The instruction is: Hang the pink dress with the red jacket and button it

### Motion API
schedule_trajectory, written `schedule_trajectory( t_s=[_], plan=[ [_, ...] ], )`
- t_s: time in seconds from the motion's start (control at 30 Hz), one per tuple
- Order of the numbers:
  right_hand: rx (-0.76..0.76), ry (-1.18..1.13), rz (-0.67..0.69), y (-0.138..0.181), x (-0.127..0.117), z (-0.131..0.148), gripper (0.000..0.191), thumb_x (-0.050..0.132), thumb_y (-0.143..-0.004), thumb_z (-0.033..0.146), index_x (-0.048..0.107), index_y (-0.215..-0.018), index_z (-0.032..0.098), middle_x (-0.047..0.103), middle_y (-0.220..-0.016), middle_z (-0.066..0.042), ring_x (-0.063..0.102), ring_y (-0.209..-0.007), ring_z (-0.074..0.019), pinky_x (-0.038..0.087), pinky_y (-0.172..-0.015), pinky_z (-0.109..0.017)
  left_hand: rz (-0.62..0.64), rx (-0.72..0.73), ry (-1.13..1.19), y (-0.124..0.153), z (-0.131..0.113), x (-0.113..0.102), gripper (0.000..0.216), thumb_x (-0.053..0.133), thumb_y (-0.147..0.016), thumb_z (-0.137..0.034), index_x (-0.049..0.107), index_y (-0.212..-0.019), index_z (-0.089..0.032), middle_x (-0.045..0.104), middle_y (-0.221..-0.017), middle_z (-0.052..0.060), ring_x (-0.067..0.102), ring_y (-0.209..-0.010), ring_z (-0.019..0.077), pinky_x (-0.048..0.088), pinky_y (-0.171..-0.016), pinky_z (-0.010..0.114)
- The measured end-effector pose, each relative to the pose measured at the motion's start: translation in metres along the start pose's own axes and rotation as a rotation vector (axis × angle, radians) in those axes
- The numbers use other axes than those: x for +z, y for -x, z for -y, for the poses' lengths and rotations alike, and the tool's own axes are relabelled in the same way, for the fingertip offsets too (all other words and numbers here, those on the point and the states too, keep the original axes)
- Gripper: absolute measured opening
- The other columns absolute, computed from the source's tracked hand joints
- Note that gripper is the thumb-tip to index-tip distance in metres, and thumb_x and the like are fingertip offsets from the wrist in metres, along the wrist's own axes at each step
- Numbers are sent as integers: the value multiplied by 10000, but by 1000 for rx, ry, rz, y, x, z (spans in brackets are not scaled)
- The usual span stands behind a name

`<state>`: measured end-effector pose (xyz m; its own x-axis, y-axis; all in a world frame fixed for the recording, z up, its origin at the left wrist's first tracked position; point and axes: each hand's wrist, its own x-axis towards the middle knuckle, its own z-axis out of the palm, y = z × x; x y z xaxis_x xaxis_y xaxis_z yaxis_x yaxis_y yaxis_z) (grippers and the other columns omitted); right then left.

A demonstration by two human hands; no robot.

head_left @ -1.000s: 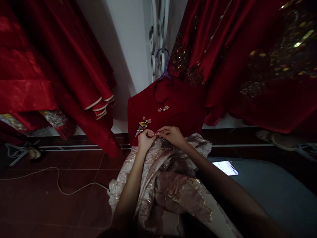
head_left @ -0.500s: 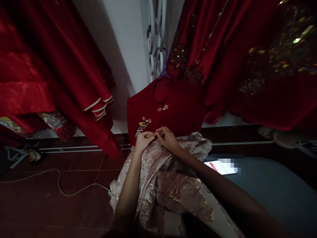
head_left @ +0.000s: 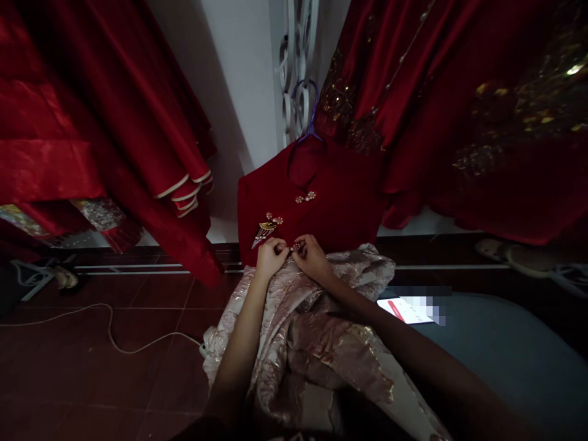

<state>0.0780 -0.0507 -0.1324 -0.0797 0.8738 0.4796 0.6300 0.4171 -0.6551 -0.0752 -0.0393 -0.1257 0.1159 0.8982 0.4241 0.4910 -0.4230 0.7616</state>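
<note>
My left hand [head_left: 270,257] and my right hand [head_left: 313,256] meet over my lap, thumbs and fingers pinched together. Between their fingertips is a small beaded ornament [head_left: 294,248], partly covered by the fingers; its exact kind is too small to make out. Just beyond hangs a dark red garment [head_left: 342,196] on a purple hanger [head_left: 313,119]. On its front sit a pearl flower clasp [head_left: 305,197] and a gold fan-shaped ornament [head_left: 266,228] with tassels. Shiny pale pink patterned cloth [head_left: 275,331] lies under my wrists and forearms.
Red draped garments [head_left: 138,110] hang at left, and red sequinned ones [head_left: 422,141] at right. A phone with a lit screen [head_left: 404,310] rests on a grey seat [head_left: 500,349]. A white cable [head_left: 110,327] runs across the tiled floor [head_left: 114,386] at left.
My left fingers have curled more, and my right fingers have shifted slightly around the beaded ornament. The view has moved a little; the garment stays hanging.
</note>
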Motion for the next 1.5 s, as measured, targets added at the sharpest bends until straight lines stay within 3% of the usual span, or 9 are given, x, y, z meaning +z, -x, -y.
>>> schedule_trajectory(
  t_s=[0.2,0.3,0.57,0.73,0.87,1.17,1.5],
  plan=[
    [7,-33,-214,9,-1,3,227,498,-717,173,454,-939,181,471,-943,-77,468,-722,-150,441,-695,-290,40,81,-50,1,4,-4,261,668,-669,-264,578,-899,-180,592,-875,24,571,-791,122,460,-736,235],
    [7,-41,-246,10,-2,4,186,446,-732,137,452,-911,187,457,-896,-67,470,-762,-161,433,-713,-289,81,92,-51,1,6,-6,261,674,-684,-302,577,-898,-190,579,-838,10,558,-782,122,447,-728,234],
    [57,-68,-171,11,3,-4,133,409,-773,166,449,-895,202,508,-845,-55,505,-748,-173,433,-727,-305,52,52,9,0,6,-4,321,709,-662,-360,537,-864,-180,564,-813,0,537,-748,111,438,-695,218],
    [120,-177,-55,9,10,-13,155,383,-836,225,451,-974,203,599,-886,-58,588,-801,-178,447,-758,-310,87,86,-30,0,5,-3,202,653,-731,-354,587,-829,-190,555,-803,1,541,-758,113,434,-704,224],
    [156,-172,-95,9,14,-16,204,402,-851,276,465,-1022,185,603,-817,-50,585,-696,-174,447,-677,-305,107,106,-20,0,7,-2,148,652,-736,-296,598,-822,-188,568,-821,6,553,-779,115,439,-717,229],
    [34,-92,-185,9,11,-16,105,455,-784,212,504,-873,184,529,-895,-81,532,-775,-181,442,-748,-334,133,102,-211,3,-5,-5,178,669,-721,-279,576,-854,-207,567,-858,-2,547,-836,132,418,-713,231],
    [46,-337,-66,16,7,-16,167,407,-789,160,470,-941,192,562,-851,-49,555,-776,-159,466,-671,-282,152,126,-255,2,-4,-6,103,619,-763,-279,577,-806,-194,578,-842,10,544,-821,143,409,-707,242]
  ],
)
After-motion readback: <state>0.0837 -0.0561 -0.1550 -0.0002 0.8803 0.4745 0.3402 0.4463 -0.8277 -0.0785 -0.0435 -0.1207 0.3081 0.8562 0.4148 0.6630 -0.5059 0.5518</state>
